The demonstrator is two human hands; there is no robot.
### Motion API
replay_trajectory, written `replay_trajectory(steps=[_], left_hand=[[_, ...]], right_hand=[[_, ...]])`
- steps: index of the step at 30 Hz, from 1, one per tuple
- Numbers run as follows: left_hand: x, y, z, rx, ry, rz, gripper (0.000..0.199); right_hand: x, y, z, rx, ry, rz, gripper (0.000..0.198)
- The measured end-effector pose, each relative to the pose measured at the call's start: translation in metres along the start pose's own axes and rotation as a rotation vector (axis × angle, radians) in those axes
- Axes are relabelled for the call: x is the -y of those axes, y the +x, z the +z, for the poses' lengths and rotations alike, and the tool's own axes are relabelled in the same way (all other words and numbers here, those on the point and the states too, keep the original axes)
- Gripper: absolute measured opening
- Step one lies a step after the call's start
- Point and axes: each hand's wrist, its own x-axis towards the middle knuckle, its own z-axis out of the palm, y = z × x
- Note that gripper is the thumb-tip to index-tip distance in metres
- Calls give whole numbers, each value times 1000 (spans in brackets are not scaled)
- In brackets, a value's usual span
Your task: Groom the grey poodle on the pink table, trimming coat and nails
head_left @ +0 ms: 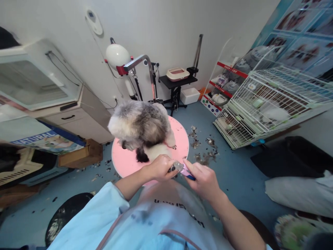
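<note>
A fluffy grey, white and dark pet [142, 121] is on a round pink table [181, 133], its head mostly hidden from me. My left hand [162, 167] is closed around one of its paws [177, 166], whose dark pads show near my fingers, close to the table's near edge. In my right hand [203, 177] is a pink-and-blue nail clipper [187, 171], its tip right at the paw. Whether the blades touch a claw is too small to make out.
Clumps of cut fur [206, 152] lie on the blue floor. A metal grooming arm [148, 66] rises behind the table. A wire cage [273, 100] with a white animal stands on the right, and a cabinet [75, 114] on the left. A black stand [177, 81] holds a tray.
</note>
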Motion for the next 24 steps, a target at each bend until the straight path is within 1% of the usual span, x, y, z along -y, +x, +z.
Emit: replay_trajectory(steps=[2,3,5,6,9,11,13,16,18,20,22,24], left_hand=[[8,0,-8,-51,24,-28,25],[12,0,-12,-78,28,-37,24],[16,3,-17,-106,11,-14,24],[16,4,-17,-100,-4,14,24],[12,10,-9,-64,-27,73,25],[9,13,-1,-42,-30,62,26],[7,15,5,2,-39,52,29],[3,17,7,69,-71,76,38],[1,18,9,68,-107,111,46],[-2,19,13,45,-127,142,53],[-3,19,21,48,-114,164,57],[-1,18,31,82,-72,181,59]], right_hand=[[-5,-1,8,-39,80,30,40],[-7,-2,13,-67,133,74,40],[-11,-5,26,-128,242,219,42],[-13,-8,34,-154,297,310,42],[-15,-25,60,-169,515,551,40],[-14,-40,75,-150,656,656,37],[-13,-53,83,-161,705,725,38],[-9,-61,83,-227,724,795,41],[-5,-58,78,-233,835,858,42],[1,-51,75,-199,1038,962,44],[10,-45,73,-136,1294,1071,47],[18,-41,73,-81,1527,1113,51]])
